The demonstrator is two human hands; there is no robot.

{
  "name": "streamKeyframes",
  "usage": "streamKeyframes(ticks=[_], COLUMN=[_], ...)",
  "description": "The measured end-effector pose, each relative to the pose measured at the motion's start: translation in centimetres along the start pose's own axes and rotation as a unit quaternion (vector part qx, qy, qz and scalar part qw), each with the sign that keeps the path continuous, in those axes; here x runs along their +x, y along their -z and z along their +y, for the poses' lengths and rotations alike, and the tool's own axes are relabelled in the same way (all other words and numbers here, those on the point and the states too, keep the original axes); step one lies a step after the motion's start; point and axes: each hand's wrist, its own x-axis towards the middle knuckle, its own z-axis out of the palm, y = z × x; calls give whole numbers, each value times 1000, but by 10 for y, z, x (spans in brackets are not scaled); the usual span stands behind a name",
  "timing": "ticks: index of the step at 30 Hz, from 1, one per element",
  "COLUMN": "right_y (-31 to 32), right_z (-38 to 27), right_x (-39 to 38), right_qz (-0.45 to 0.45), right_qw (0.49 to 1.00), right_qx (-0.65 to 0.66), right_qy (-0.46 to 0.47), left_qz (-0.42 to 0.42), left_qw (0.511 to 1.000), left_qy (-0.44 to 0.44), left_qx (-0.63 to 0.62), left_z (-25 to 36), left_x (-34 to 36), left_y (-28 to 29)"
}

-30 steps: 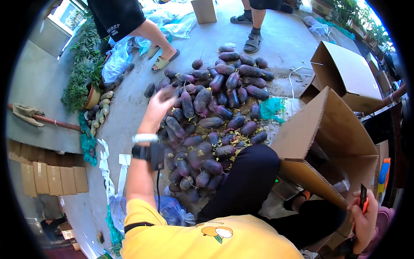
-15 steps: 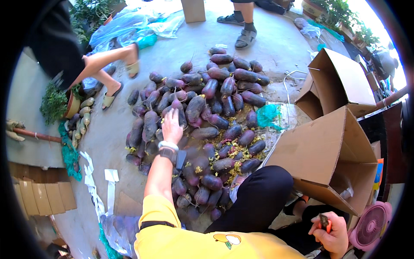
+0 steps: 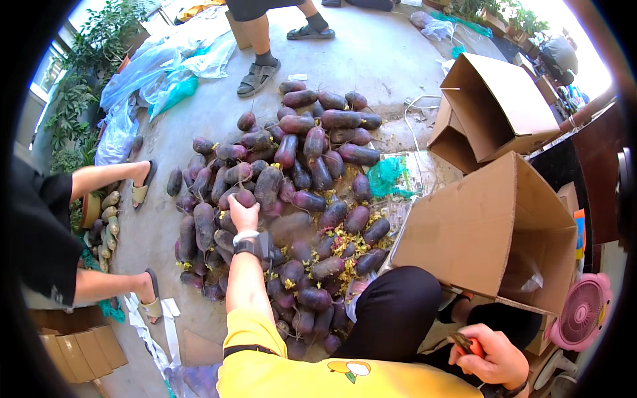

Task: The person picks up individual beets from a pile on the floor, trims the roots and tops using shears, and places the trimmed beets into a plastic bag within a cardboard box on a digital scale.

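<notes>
And in the head view, the left hand (image 3: 244, 215) has its fingers curled round a purple radish (image 3: 245, 198) at the left of the pile (image 3: 287, 151); the right hand (image 3: 494, 355) (well apart, beyond the bent knee (image 3: 401, 295)) grips an orange-handled tool (image 3: 470, 345).

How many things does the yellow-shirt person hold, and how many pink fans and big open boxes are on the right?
Radish in the left hand: 1
Tool in the right hand: 1
Pink fan: 1
Big open boxes: 2
Total: 5
</notes>
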Motion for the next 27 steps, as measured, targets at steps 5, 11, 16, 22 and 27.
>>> streamKeyframes(ticks=[5, 11, 16, 22, 27], right_y=[-9, -38, -78, -104, -105], right_z=[3, -17, -15, -9, -7], right_x=[15, 43, 66, 63, 57], right_qz=[-52, -118, -145, -209, -198], right_qw=[998, 991, 977, 966, 968], right_qx=[-12, 37, 25, 52, 53], right_qy=[14, 57, 154, 143, 146], left_qz=[-11, -174, -197, -224, -255], left_qw=[944, 657, 591, 546, 546], left_qy=[76, 350, 355, 357, 345], left_qx=[-319, -645, -697, -724, -719], left_z=[16, 104, 160, 167, 177], left_x=[-65, -164, -230, -264, -272], left_y=[40, 133, 172, 179, 178])
